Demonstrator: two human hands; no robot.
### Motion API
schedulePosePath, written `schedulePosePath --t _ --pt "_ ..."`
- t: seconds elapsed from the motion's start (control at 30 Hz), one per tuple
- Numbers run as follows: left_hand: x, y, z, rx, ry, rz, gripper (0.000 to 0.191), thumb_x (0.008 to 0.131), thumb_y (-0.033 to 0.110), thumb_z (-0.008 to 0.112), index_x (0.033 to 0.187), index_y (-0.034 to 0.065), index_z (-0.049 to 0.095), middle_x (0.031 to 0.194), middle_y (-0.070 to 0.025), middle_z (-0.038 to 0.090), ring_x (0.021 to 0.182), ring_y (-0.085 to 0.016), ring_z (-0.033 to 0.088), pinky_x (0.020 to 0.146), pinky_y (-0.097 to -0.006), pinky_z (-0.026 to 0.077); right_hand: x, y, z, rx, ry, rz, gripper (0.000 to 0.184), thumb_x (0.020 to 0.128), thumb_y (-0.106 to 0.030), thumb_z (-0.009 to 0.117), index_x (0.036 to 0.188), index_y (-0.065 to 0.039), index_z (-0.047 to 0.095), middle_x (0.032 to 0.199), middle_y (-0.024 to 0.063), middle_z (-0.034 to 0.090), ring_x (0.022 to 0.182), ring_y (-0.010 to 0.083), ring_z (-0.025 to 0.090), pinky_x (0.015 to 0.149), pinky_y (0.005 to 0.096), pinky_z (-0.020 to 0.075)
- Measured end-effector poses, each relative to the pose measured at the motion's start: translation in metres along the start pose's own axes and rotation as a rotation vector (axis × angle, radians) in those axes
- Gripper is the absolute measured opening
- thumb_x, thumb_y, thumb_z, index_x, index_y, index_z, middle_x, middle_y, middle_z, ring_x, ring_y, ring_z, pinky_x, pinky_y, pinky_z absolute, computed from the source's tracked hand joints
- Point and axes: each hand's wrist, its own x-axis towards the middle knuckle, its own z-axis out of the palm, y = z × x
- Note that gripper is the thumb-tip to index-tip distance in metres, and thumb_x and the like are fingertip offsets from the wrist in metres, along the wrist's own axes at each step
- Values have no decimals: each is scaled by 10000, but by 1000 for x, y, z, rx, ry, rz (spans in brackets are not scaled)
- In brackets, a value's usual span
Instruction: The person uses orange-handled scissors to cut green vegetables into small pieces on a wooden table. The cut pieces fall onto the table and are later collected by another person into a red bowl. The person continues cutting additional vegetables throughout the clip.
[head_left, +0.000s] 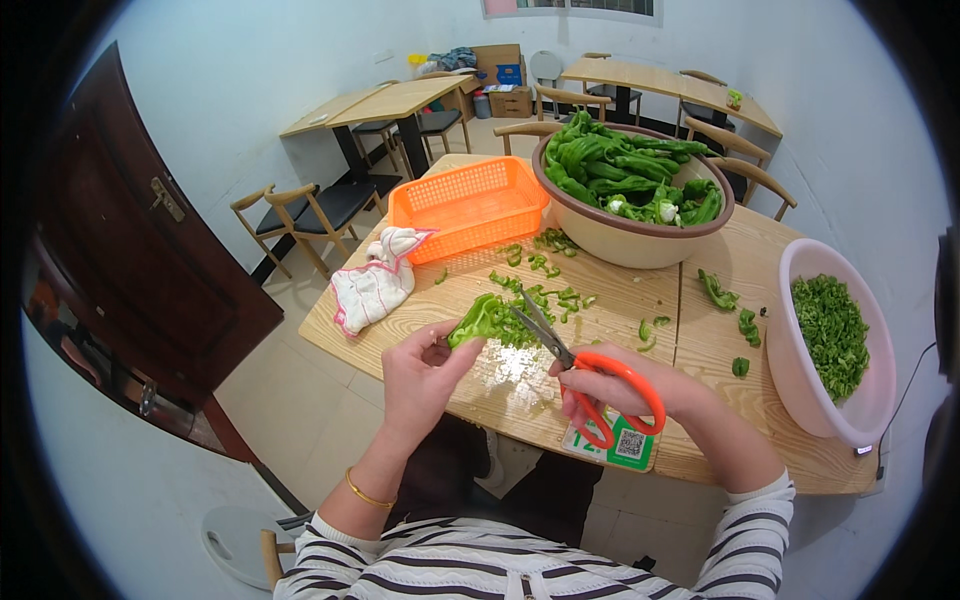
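Observation:
Between the thumb and fingers of my left hand (427, 375) is a piece of green pepper (474, 321). My right hand (611, 379) grips orange-handled scissors (553, 339), their blades parted and pointing at the pepper piece. Cut green pepper bits (517, 327) lie on the wooden table (720, 375) beneath and beyond the blades. Whole green peppers (622, 161) fill a large brown-rimmed basin (630, 238) at the back. At the right, a pale pink basin (795, 375) holds chopped green pepper (831, 337).
An orange perforated plastic basket (469, 206) stands beside the brown-rimmed basin. A crumpled white cloth (375, 289) with pink edging lies at the table's left edge. A green-and-white card (626, 444) bearing a printed code lies at the near edge. Chairs and other tables stand behind.

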Motion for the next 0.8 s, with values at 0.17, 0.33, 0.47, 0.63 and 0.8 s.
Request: schedulePosePath --t 0.17,0.33,0.47,0.63,0.8 --pt "3 -3 -4 -605 -163 -366 252 946 188 679 1068 -33 680 973 -121 717 802 -174 701 757 -312 593 -11 0 8 -793 289 -159 276 968 -241 537 919 30 560 777 209 653 698 374 652 661 454 517" --pt "-6 -3 10 -711 -209 -439 250 979 180 625 1096 -39 657 996 -140 715 826 -180 707 791 -322 606 -4 6 11 -913 339 -140 266 927 -248 571 934 17 548 783 226 643 739 424 634 682 503 491" --pt "-7 -2 14 -683 -245 -441 245 966 179 650 1082 -36 661 1005 -141 713 842 -189 705 804 -333 600 -1 10 11 -932 346 -167 262 924 -242 574 946 18 546 777 224 641 748 420 635 699 506 485" --pt "-4 -5 13 -640 -251 -449 250 963 182 658 1081 -38 660 997 -141 711 837 -187 702 801 -332 598 3 14 10 -923 347 -184 232 913 -211 579 954 15 548 775 229 642 756 417 639 699 501 485" --pt "0 -9 9 -668 -250 -502 262 969 197 654 1082 -40 656 999 -136 708 848 -184 702 804 -328 598 7 16 4 -859 322 -157 213 892 -183 592 978 10 561 755 235 642 764 407 649 696 498 493"
